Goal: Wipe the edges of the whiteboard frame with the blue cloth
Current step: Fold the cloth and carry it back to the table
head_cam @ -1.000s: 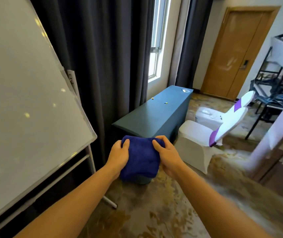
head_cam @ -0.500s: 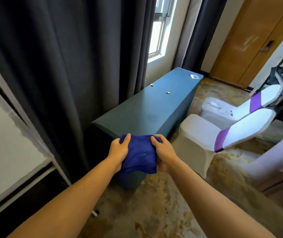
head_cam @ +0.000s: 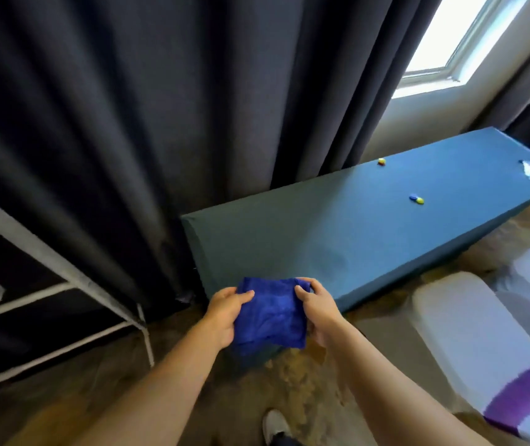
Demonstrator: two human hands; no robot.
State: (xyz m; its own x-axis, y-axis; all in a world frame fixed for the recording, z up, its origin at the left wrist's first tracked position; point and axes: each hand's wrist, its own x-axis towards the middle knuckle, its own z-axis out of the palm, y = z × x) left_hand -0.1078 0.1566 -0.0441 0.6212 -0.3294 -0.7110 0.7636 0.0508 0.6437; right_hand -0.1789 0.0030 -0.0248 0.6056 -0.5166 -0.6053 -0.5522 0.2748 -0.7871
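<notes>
The blue cloth (head_cam: 270, 313) is held in the air between both hands, in front of the near end of the desk (head_cam: 369, 226), above the floor. Its left edge is pinched by the left hand (head_cam: 225, 312) and its right edge by the right hand (head_cam: 316, 309). The white whiteboard frame (head_cam: 73, 278) is seen at the left, well apart from the cloth, before a dark curtain (head_cam: 167, 101).
</notes>
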